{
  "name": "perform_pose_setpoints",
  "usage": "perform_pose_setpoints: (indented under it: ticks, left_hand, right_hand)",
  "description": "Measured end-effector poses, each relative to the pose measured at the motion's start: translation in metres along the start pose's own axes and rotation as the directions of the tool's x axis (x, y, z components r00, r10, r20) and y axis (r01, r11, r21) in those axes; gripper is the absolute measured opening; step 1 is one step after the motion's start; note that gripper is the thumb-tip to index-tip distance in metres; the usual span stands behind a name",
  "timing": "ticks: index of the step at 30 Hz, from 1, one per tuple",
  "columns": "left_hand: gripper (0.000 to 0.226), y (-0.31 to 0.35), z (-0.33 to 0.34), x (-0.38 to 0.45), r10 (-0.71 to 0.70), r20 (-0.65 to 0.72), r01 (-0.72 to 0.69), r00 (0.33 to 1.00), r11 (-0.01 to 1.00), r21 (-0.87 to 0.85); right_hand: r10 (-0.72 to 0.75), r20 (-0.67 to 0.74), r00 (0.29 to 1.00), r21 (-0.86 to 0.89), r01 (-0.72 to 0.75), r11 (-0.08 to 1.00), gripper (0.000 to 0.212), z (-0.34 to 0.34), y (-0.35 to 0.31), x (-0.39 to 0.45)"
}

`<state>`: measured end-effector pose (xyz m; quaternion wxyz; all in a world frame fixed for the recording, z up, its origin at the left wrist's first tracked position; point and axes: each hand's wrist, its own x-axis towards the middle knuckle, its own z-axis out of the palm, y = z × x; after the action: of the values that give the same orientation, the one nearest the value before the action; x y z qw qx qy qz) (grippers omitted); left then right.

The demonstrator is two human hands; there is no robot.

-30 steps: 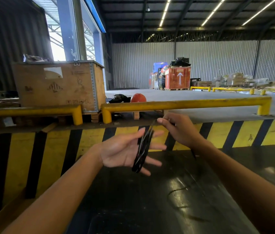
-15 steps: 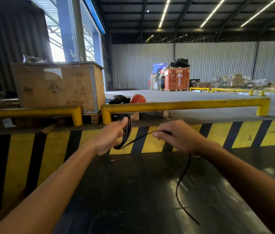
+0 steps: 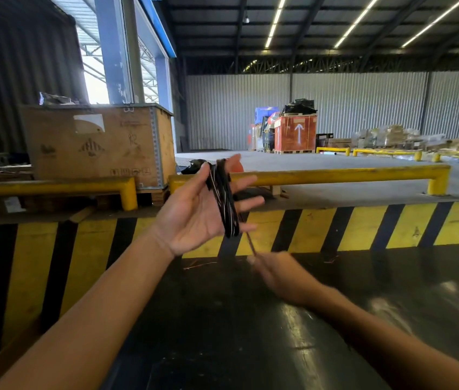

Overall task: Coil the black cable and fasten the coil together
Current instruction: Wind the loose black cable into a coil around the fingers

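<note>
Right hand (image 3: 281,277) motion-blurred; finger positions and grip unreadable. Cable (image 3: 224,198) tail below the coil smeared, its end lost in the blur. Left hand (image 3: 194,212) fingers partly hidden behind the coil. Both forearms cut by bottom edge.

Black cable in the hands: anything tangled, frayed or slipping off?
Nothing stands out. The coil sits neatly wound around the open left hand; one strand runs down to the blurred right hand. Fraying can't be judged through the blur.
</note>
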<state>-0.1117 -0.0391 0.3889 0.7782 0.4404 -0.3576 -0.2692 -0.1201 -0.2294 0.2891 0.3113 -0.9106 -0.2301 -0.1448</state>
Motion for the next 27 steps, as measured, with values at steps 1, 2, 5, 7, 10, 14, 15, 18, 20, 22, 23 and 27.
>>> perform_pose_setpoints:
  ticks: [1,2,5,7,10,14,15,18,20,22,23,27]
  left_hand:
    - [0.047,0.001,0.001,0.003,0.057,-0.102,-0.052,0.993,0.997,0.051]
    - [0.046,0.0,0.001,0.005,0.103,-0.184,-0.081,0.978,0.989,0.125]
    - [0.045,-0.012,-0.009,0.006,0.156,-0.307,-0.021,0.939,0.915,0.403]
    - [0.051,-0.021,-0.018,0.001,0.147,-0.367,0.121,0.919,0.779,0.615]
    - [0.051,-0.031,-0.027,-0.008,0.101,-0.425,0.318,0.9,0.515,0.796]
    - [0.03,-0.045,-0.025,-0.018,-0.149,-0.432,0.449,0.889,0.461,0.765]
    - [0.038,-0.048,-0.024,-0.019,-0.203,-0.415,0.459,0.887,0.486,0.744]
    - [0.048,-0.055,-0.023,-0.022,-0.363,-0.282,0.454,0.888,0.597,0.661]
    - [0.041,-0.056,-0.019,-0.023,-0.426,-0.168,0.442,0.889,0.702,0.558]
    - [0.043,-0.056,-0.014,-0.023,-0.454,-0.054,0.43,0.889,0.79,0.436]
    - [0.044,-0.056,-0.012,-0.023,-0.456,0.02,0.415,0.89,0.826,0.383]
    - [0.052,-0.056,-0.001,-0.019,-0.37,0.285,0.331,0.884,0.927,0.177]
  right_hand:
    - [0.003,0.07,0.998,0.016,-0.004,1.0,0.029,0.011,-0.005,-0.006]
    - [-0.001,0.135,0.991,0.018,-0.001,1.0,0.028,0.02,-0.01,-0.011]
    - [-0.057,0.274,0.96,-0.041,0.071,0.997,0.027,0.026,-0.023,-0.019]
    - [-0.089,0.29,0.953,-0.099,0.123,0.988,0.025,0.015,-0.026,-0.018]
    - [-0.156,0.213,0.964,-0.201,0.2,0.959,0.025,-0.013,-0.027,-0.011]
    - [-0.24,0.119,0.963,-0.285,0.265,0.921,0.022,-0.05,-0.029,-0.001]
    - [-0.257,0.085,0.963,-0.305,0.27,0.913,0.021,-0.057,-0.029,0.001]
    - [-0.291,-0.095,0.952,-0.27,0.257,0.928,0.016,-0.069,-0.024,0.006]
    - [-0.28,-0.211,0.936,-0.191,0.242,0.951,0.016,-0.07,-0.018,0.007]
    - [-0.231,-0.251,0.94,-0.125,0.205,0.971,0.017,-0.064,-0.013,0.007]
    - [-0.196,-0.245,0.949,-0.079,0.182,0.98,0.018,-0.059,-0.01,0.007]
    - [-0.095,-0.055,0.994,0.376,0.108,0.92,0.024,-0.032,-0.011,-0.002]
